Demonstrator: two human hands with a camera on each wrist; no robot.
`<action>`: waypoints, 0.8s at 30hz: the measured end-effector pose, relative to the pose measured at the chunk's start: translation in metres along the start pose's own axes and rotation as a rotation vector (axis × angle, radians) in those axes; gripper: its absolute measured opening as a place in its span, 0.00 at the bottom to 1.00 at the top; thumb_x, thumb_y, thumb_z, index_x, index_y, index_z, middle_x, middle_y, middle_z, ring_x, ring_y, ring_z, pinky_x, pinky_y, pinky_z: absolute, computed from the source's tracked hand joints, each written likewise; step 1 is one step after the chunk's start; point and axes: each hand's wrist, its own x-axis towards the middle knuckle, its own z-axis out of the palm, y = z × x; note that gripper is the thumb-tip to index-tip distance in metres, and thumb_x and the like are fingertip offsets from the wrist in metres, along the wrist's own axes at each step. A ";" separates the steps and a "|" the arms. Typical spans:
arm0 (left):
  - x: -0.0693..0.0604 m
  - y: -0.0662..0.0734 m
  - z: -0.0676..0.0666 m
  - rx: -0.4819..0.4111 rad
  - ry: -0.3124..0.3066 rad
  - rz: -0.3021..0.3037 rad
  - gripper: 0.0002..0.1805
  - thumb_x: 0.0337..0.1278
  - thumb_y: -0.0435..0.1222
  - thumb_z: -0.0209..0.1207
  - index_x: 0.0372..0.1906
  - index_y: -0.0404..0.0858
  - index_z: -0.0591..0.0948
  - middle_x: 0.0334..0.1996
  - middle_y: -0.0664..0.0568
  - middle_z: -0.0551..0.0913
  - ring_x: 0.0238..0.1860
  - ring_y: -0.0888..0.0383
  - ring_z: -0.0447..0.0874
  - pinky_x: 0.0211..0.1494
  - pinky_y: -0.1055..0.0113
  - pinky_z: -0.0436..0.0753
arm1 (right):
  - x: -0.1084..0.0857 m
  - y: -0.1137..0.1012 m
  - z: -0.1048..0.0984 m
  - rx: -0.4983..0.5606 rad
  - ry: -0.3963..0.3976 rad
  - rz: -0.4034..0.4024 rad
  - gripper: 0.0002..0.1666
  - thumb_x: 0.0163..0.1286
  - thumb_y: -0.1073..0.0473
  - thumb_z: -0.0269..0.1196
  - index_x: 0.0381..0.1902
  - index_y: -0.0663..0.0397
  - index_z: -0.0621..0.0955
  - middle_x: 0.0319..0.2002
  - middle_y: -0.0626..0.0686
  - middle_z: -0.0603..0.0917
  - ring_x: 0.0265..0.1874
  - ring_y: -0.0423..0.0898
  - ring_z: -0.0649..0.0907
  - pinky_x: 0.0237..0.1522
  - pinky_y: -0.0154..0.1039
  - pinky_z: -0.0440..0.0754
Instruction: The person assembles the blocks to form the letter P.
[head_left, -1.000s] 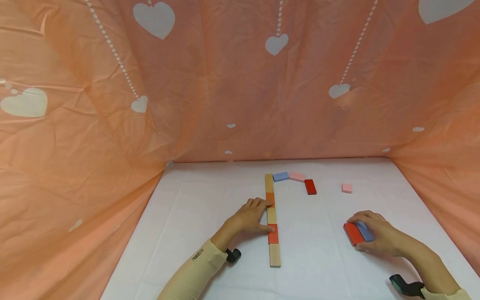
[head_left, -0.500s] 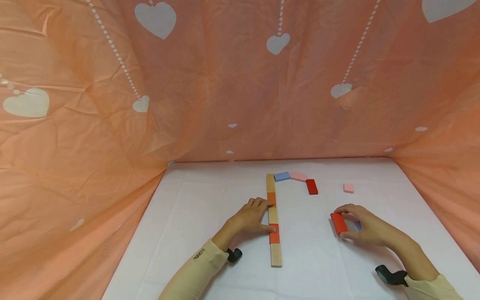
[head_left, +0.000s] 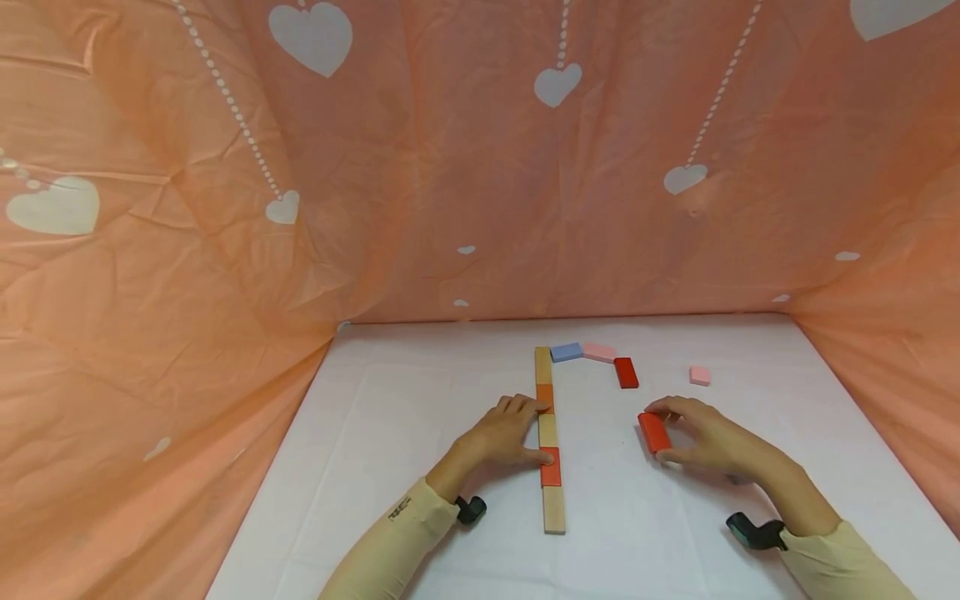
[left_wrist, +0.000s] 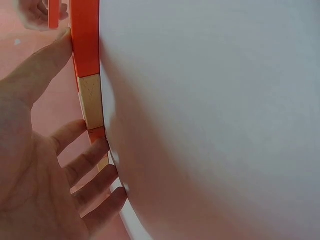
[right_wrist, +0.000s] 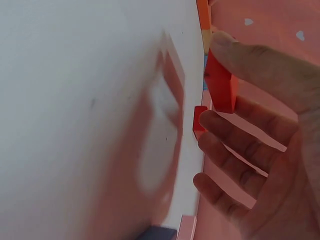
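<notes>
One peach, heart-printed cloth (head_left: pixel 450 167) backs my working area; a white counter (head_left: pixel 615 525) extends below it. I find no container in any view. On the counter, a straight row of five blocks (head_left: pixel 548 431), plain wood alternating with orange and red, runs toward the cloth.

My left grip (head_left: pixel 501 435) rests against that row, thumb and fingers extended, clasping nothing. My right grip (head_left: pixel 699 437) pinches a bright red block (head_left: pixel 654 433) between thumb and fingers, raised off the counter.

From the row's far end a short curve leads rightward: a blue block (head_left: pixel 566 352), a long pink block (head_left: pixel 599 352), then a dark red block (head_left: pixel 626 373). I judge the deciding relation to be bright red block to dark red block: the held one sits nearer my side and slightly right, not touching, long axes roughly parallel. Of the two, the right grip is nearer that loose end.

A bluish block (right_wrist: pixel 157 233) lies near the right grip, mostly hidden from the head view. Smallest item: a small pink block (head_left: pixel 700 376), apart from the curve.
</notes>
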 end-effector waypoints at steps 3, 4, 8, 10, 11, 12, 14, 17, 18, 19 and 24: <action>-0.001 0.001 -0.001 -0.002 -0.001 -0.001 0.48 0.64 0.61 0.70 0.82 0.46 0.66 0.76 0.48 0.69 0.75 0.48 0.66 0.78 0.54 0.70 | 0.006 0.000 0.002 0.002 0.016 -0.050 0.37 0.58 0.49 0.84 0.61 0.53 0.83 0.55 0.47 0.86 0.50 0.49 0.83 0.54 0.50 0.84; -0.001 0.001 -0.001 -0.001 -0.002 0.000 0.48 0.64 0.61 0.70 0.82 0.46 0.66 0.76 0.48 0.69 0.75 0.48 0.66 0.78 0.54 0.70 | 0.008 0.000 0.003 0.004 0.017 -0.067 0.36 0.58 0.50 0.84 0.61 0.53 0.83 0.55 0.48 0.86 0.49 0.49 0.83 0.54 0.50 0.84; 0.000 0.000 -0.001 0.007 -0.001 0.002 0.48 0.65 0.61 0.70 0.82 0.46 0.66 0.75 0.48 0.69 0.75 0.48 0.66 0.78 0.54 0.70 | 0.017 0.000 0.005 0.019 0.005 -0.107 0.35 0.58 0.53 0.84 0.61 0.56 0.82 0.54 0.48 0.85 0.49 0.49 0.83 0.54 0.47 0.84; 0.000 0.000 -0.001 0.012 -0.002 0.002 0.48 0.65 0.61 0.70 0.82 0.46 0.65 0.75 0.48 0.69 0.75 0.48 0.66 0.77 0.54 0.70 | 0.021 0.000 0.005 0.026 -0.010 -0.108 0.36 0.58 0.54 0.84 0.61 0.57 0.82 0.53 0.49 0.85 0.48 0.49 0.82 0.53 0.46 0.84; 0.000 0.001 0.000 0.014 -0.002 0.001 0.48 0.64 0.61 0.70 0.82 0.46 0.65 0.75 0.48 0.69 0.75 0.48 0.66 0.77 0.55 0.70 | 0.023 -0.001 0.006 0.028 -0.017 -0.100 0.35 0.59 0.54 0.83 0.60 0.58 0.82 0.52 0.48 0.85 0.48 0.49 0.82 0.53 0.46 0.84; 0.000 0.001 0.000 0.015 -0.003 0.001 0.48 0.64 0.61 0.70 0.82 0.46 0.65 0.75 0.48 0.69 0.75 0.48 0.66 0.77 0.55 0.70 | 0.025 -0.002 0.006 0.027 -0.023 -0.089 0.35 0.59 0.53 0.83 0.60 0.58 0.82 0.51 0.48 0.85 0.47 0.49 0.82 0.52 0.46 0.84; 0.000 0.001 0.000 0.014 -0.005 0.000 0.48 0.64 0.61 0.70 0.82 0.46 0.65 0.75 0.48 0.69 0.74 0.48 0.66 0.77 0.55 0.71 | 0.028 -0.003 0.006 0.017 -0.032 -0.044 0.34 0.59 0.52 0.83 0.59 0.57 0.82 0.49 0.47 0.84 0.47 0.48 0.81 0.51 0.46 0.83; 0.000 0.001 0.000 0.014 -0.007 -0.001 0.49 0.64 0.61 0.70 0.82 0.46 0.65 0.75 0.48 0.69 0.74 0.49 0.66 0.77 0.55 0.71 | 0.032 -0.007 0.007 0.000 -0.039 0.051 0.33 0.60 0.48 0.83 0.57 0.55 0.82 0.45 0.46 0.83 0.46 0.48 0.81 0.49 0.46 0.82; -0.001 0.001 -0.001 0.013 -0.007 0.000 0.48 0.65 0.61 0.70 0.82 0.46 0.65 0.75 0.48 0.69 0.74 0.49 0.66 0.77 0.55 0.71 | 0.033 -0.008 0.007 -0.006 -0.036 0.083 0.34 0.59 0.48 0.83 0.57 0.55 0.82 0.45 0.46 0.83 0.46 0.48 0.81 0.48 0.47 0.82; -0.001 0.001 -0.001 0.011 -0.007 0.000 0.48 0.65 0.61 0.70 0.82 0.46 0.65 0.75 0.48 0.69 0.74 0.49 0.66 0.77 0.54 0.70 | 0.034 -0.009 0.008 -0.008 -0.031 0.111 0.34 0.59 0.47 0.83 0.57 0.56 0.82 0.44 0.47 0.83 0.46 0.49 0.81 0.48 0.48 0.82; -0.001 0.002 -0.001 0.003 -0.005 0.001 0.48 0.65 0.61 0.70 0.82 0.45 0.66 0.75 0.48 0.69 0.74 0.49 0.66 0.77 0.54 0.70 | 0.039 -0.014 0.013 -0.006 0.012 0.227 0.37 0.59 0.46 0.82 0.56 0.62 0.82 0.41 0.51 0.83 0.43 0.51 0.81 0.46 0.49 0.82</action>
